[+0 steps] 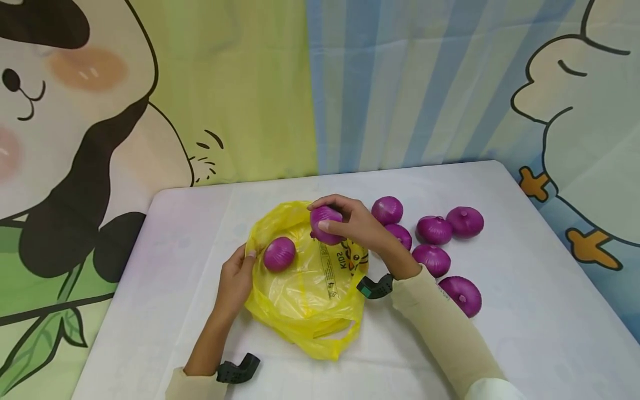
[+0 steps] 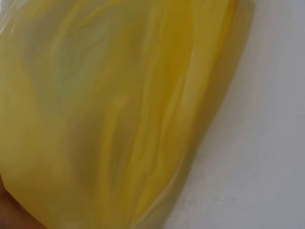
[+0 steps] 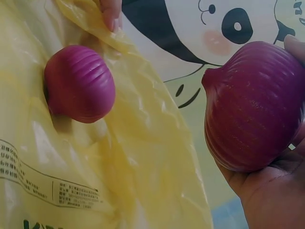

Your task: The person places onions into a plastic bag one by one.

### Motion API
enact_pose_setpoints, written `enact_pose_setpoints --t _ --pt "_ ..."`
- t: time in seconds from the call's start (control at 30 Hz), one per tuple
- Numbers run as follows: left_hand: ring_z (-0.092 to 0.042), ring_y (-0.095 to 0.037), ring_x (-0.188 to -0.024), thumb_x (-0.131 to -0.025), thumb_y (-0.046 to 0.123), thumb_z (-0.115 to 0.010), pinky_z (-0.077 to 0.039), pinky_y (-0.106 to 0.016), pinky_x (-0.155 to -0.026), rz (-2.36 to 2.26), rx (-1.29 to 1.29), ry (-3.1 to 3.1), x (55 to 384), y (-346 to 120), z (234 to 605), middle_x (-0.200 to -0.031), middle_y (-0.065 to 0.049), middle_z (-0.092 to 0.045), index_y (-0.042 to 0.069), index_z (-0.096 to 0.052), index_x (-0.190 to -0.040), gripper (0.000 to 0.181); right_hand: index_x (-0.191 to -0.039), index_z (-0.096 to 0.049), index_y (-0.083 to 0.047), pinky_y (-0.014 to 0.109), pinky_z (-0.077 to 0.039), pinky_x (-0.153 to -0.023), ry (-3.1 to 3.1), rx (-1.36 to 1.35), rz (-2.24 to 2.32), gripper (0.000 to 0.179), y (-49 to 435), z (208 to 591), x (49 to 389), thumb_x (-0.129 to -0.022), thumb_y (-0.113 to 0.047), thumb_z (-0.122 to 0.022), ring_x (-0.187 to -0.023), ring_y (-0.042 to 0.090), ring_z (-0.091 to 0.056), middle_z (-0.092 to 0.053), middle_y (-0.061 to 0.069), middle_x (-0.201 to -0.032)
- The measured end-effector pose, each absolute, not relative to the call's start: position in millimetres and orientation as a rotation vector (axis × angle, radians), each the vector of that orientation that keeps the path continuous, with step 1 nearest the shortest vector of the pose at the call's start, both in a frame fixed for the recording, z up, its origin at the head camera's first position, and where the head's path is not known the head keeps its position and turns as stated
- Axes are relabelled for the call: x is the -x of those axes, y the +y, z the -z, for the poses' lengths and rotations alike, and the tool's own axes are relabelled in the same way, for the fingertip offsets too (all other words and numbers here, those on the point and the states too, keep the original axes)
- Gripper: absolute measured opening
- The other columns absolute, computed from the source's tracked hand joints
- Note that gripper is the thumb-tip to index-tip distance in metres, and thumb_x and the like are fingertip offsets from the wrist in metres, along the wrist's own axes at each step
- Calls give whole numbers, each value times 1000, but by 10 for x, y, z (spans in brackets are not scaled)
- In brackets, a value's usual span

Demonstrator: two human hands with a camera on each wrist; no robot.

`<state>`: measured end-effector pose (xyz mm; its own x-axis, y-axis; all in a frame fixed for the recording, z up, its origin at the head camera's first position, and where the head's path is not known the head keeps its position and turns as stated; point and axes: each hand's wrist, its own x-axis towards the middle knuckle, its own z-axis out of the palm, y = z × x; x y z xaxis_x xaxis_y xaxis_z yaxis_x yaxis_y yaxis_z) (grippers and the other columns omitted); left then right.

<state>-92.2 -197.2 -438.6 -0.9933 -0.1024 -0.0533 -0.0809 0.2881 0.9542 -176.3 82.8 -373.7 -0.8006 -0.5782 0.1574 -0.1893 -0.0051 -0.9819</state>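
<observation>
A yellow plastic bag lies spread open on the table, its printed inside showing. One purple onion rests in it, towards the left; the right wrist view shows this onion against the yellow film. My left hand pinches the bag's left rim between thumb and fingers. Over the bag's upper right part, my right hand holds another purple onion, gripped between thumb and fingers. In the left wrist view the bag fills most of the picture, with only a bit of skin at the lower left.
To the right of the bag several more purple onions lie on the white table, among them one at the back, one at the far right and one beside the right sleeve. A printed cloth hangs behind the table.
</observation>
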Motion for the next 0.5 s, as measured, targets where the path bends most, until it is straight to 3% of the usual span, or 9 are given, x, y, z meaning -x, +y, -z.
enact_pose_setpoints --t 0.37,0.5 --pt "-51 -23 -121 -105 28 -41 -44 -17 -92 1905 -170 -2484 924 -1964 4367 -135 -11 -55 5 -50 -140 42 -126 -59 -5 40 -56 -82 1949 827 1844 34 580 3906 1922 -94 -14 -64 -103 28 -59 -60 10 -121" --pt "-50 -22 -123 -105 28 -41 -43 -28 -100 1898 -171 -2489 921 -1962 4368 -136 -11 -55 5 -50 -140 43 -127 -59 -4 39 -56 -83 1960 785 1821 34 508 4009 1962 -94 -13 -63 -102 26 -60 -61 10 -119"
